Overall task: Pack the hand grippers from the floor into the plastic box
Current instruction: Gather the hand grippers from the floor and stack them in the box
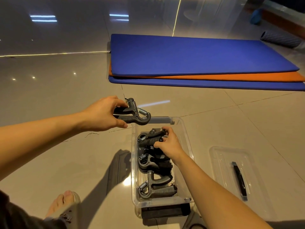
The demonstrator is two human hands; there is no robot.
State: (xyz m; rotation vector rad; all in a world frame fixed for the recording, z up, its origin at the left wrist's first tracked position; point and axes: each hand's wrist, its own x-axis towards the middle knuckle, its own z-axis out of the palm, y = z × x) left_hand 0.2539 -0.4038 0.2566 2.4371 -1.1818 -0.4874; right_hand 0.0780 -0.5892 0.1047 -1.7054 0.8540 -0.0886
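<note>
**Head view: both hands holding hand grippers, one already in the box**

- Left hand (105, 113), frame centre-left, fingers curled round both handles of the raised hand gripper (134, 113). Long axis roughly horizontal: handles point left into the palm, spring and hook end point right. It's off the floor (74, 162), just beside the far-left corner of the plastic box (186, 138).
- Right hand (167, 144) reaches into the far end of the box and pinches the handles of the top gripper (151, 138). Spring end left, handles right and tilted slightly up.
- Packed grippers (155, 187) lie across the box's width, springs left, handles right. The box's long axis runs up-down in frame, centre to bottom.
- Clear lid (222, 162) on the floor right of the box. Blue and orange mats (189, 55) upper right.
</note>
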